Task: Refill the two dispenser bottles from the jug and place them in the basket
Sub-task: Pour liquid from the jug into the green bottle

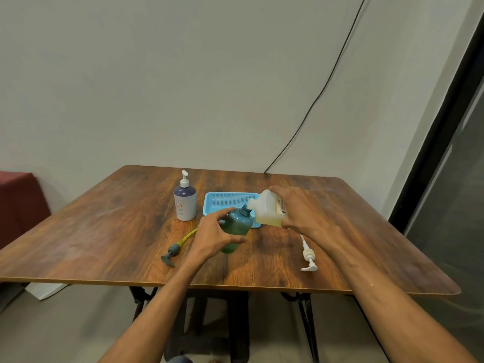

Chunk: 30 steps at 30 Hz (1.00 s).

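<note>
The pour into the first bottle looks to be the step in hand: the person's right hand (301, 210) has its fingers wrapped around a translucent plastic jug (267, 209), tipped over so its spout meets the open neck of a teal dispenser bottle (237, 226), which the left hand (213, 234) steadies with fingers and thumb curled round its body. The bottle leans toward the jug, standing on the wooden table (104, 231) just in front of the blue basket (222, 200). A pale yellowish liquid pools in the low corner of the jug; whether any is running I cannot tell. The jug is boxy and cloudy white with a printed label; the teal bottle is smooth, rounded and semi-clear; the basket is a shallow plastic tray with a fine mesh floor. The teal pump head (171, 254), with its yellow-green dip tube, lies loose on the table to the left, and a white pump head (309, 259) lies to the right. A second dispenser bottle (185, 201), white with a dark top and its pump on, stands upright beside the basket. Next, I judge, the jug must be righted gently without dripping, then the teal pump threaded back into the neck.
</note>
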{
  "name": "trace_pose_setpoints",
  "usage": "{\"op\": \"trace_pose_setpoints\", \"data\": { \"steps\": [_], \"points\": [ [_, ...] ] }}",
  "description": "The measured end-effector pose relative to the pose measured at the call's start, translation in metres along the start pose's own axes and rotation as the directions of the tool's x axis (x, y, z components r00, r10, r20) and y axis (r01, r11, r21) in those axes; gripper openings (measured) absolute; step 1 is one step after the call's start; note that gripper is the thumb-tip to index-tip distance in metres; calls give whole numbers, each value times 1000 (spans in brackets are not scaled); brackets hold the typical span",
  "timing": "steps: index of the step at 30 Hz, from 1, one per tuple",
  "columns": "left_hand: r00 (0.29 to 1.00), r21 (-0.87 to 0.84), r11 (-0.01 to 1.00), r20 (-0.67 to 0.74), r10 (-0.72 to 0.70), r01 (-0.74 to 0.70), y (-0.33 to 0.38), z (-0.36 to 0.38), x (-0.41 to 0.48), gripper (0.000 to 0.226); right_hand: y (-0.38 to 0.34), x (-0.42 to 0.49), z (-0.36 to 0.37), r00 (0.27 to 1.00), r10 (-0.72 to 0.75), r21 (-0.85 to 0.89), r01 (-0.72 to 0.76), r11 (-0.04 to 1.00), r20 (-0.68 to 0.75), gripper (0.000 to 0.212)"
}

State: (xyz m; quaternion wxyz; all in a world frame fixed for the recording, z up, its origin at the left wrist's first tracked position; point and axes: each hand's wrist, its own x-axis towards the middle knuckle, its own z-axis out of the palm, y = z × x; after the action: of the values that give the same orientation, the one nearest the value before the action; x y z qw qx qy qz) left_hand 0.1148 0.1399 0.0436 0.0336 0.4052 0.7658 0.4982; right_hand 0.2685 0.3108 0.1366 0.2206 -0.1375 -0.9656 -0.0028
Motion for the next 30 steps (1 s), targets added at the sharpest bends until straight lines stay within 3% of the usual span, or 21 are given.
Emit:
{"op": "trace_pose_setpoints", "data": {
  "steps": [9, 16, 30],
  "points": [
    [993, -107, 992, -90, -71, 61, -4, 1, 3, 90, 8, -6, 28, 978, 184, 315, -144, 938, -102, 87],
    [984, -208, 972, -115, -139, 113, -13, 6, -1, 93, 16, -16, 64, 903, 426, 654, -289, 699, -56, 86],
    [955, -249, 942, -132, -264, 226, -32, 23, -11, 98, 13, -38, 110, 829, 559, 754, -352, 555, -25, 84]
  ]
}}
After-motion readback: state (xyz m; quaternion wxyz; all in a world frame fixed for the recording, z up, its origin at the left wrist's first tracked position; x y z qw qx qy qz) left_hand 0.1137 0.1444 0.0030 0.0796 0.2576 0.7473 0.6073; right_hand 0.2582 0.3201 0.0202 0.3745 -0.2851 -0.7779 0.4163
